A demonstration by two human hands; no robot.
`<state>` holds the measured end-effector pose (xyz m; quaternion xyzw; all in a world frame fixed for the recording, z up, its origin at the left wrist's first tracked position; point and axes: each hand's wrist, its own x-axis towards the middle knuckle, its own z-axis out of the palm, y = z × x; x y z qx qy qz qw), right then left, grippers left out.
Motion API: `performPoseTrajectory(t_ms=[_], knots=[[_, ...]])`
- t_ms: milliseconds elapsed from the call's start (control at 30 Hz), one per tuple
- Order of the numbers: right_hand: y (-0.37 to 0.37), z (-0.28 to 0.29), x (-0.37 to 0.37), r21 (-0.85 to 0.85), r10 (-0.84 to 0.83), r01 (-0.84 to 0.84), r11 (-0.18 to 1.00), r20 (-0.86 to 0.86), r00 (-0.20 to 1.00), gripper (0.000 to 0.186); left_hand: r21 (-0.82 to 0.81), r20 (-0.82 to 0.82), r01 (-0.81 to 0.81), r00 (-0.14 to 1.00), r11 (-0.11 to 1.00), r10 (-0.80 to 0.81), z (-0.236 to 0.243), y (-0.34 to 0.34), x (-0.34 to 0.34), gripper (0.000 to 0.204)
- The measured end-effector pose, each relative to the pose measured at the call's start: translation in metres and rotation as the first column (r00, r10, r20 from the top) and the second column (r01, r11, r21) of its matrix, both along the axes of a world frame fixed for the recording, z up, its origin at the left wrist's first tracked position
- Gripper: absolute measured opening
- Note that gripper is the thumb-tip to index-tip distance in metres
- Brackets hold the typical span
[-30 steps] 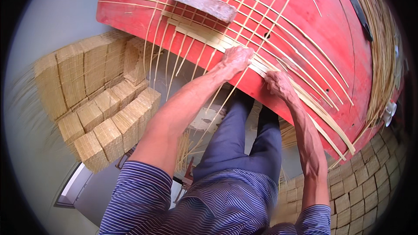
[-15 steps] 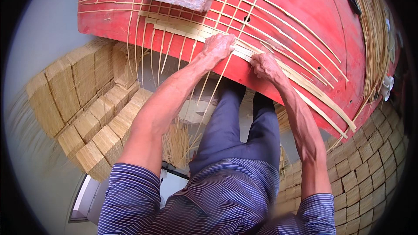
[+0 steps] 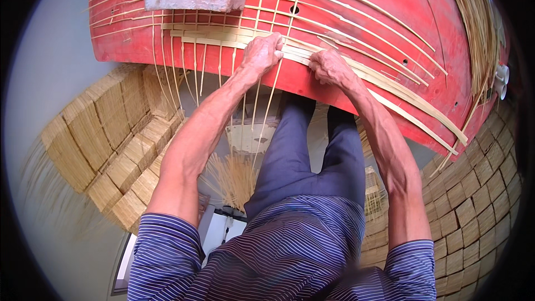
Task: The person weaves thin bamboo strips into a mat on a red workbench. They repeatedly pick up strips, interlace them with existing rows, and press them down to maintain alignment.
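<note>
On the red board lies an open grid of thin pale bamboo strips, its cross strips hanging over the near edge. A long brick rests on top of the grid at the left. Wider flat bamboo strips run along the near side, under both hands. My left hand is closed over these strips where a cross strip meets them. Close by on the right, my right hand has its curled fingers around the same strips. Fingertips of both hands are partly hidden.
A thick bundle of thin strips lies along the board's right side, near a white fitting. Square bundled blocks are stacked below left; more blocks cover the lower right. Loose strips stand beside my legs.
The view has shifted a little, so the board and brick sit further left. Both hands keep their hold on the flat strips, close together, with little other visible movement.
</note>
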<state>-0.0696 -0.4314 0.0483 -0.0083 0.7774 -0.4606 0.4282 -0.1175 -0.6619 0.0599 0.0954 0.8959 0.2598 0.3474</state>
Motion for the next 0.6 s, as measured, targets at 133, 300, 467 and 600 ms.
performPoseTrajectory(t_ms=[133, 300, 467, 600], knots=[[-0.002, -0.006, 0.002, 0.019, -0.007, 0.007, 1.0, 0.004, 1.0, 0.022, -0.004, 0.003, 0.014, 1.0, 1.0, -0.014, -0.005, -0.002, 0.0, 0.024], [-0.002, -0.003, -0.002, -0.039, -0.081, 0.089, 0.995, 0.177, 0.981, 0.021, 0.048, 0.005, -0.004, 1.0, 0.999, 0.004, -0.001, -0.004, 0.0, 0.023], [0.0, -0.009, 0.005, 0.06, 0.077, -0.071, 0.996, -0.111, 0.991, 0.025, 0.068, -0.003, -0.024, 1.0, 0.997, 0.025, -0.002, -0.002, 0.002, 0.022], [-0.008, 0.014, -0.012, 0.048, 0.098, -0.103, 0.993, 0.1, 0.99, 0.026, 0.055, -0.008, -0.002, 1.0, 0.998, 0.002, -0.005, -0.006, 0.003, 0.022]])
